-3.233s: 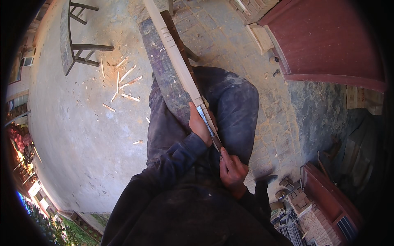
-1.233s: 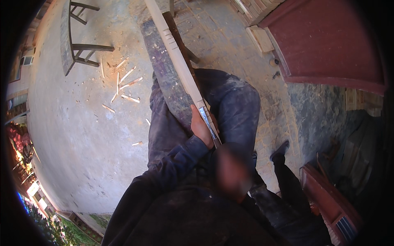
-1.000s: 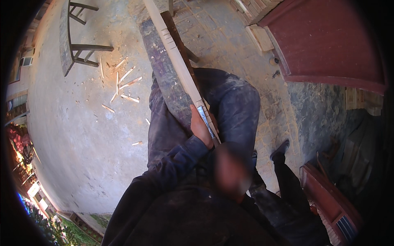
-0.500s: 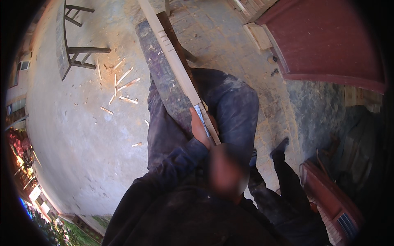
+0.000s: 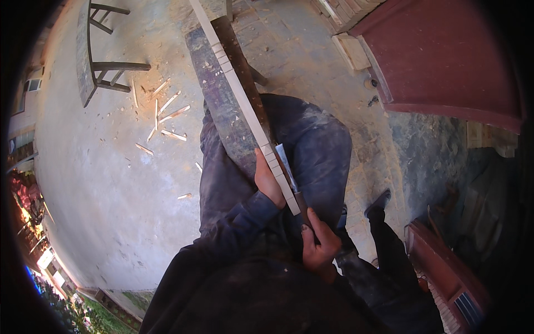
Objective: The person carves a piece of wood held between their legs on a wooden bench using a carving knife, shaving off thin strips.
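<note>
A long pale wooden strip (image 5: 245, 100) with several dark crosswise lines or cuts lies slantwise along a worn wooden bench (image 5: 208, 86) between my legs. My left hand (image 5: 268, 181) grips its near part from the left side, the far fingers hidden beneath it. My right hand (image 5: 321, 247) is closed round the dark handle of a chisel (image 5: 286, 167). The chisel's bright blade points away from me, just right of the strip and close to its edge. Whether blade and wood touch, I cannot tell.
Split wood pieces (image 5: 167, 114) and sawdust are scattered on the concrete floor at left. Another bench (image 5: 84, 55) stands at far left. At upper right is a large dark red panel (image 5: 439, 55). Another person's leg and shoe (image 5: 379, 205) show close at my right.
The chisel blade has shifted from on top of the strip's near end to its right side. The strip appears turned a little. My right hand, blurred before, now shows clearly on the handle.
</note>
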A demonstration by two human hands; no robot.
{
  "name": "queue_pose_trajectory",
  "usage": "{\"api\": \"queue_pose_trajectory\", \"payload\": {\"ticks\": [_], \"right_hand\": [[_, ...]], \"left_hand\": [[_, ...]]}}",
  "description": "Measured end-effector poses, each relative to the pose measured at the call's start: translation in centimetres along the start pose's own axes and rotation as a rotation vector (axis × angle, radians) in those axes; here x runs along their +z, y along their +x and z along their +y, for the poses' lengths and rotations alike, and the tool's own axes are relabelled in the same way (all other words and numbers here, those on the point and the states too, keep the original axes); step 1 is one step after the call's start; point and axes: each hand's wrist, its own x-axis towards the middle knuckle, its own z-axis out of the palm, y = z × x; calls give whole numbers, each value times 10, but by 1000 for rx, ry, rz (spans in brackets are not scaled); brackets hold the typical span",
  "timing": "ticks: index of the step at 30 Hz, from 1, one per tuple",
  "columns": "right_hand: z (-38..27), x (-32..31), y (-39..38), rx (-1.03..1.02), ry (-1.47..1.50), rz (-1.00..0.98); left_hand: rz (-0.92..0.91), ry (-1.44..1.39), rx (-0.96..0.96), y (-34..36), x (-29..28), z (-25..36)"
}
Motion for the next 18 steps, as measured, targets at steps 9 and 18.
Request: {"api": "queue_pose_trajectory", "payload": {"ticks": [9,18], "right_hand": [[-1,-3,3,69,95,-69],[-7,-6,3,79,97,-118]], "left_hand": [[-153,1,22,-6,-7,8],[-36,86,-75,-18,8,23]]}}
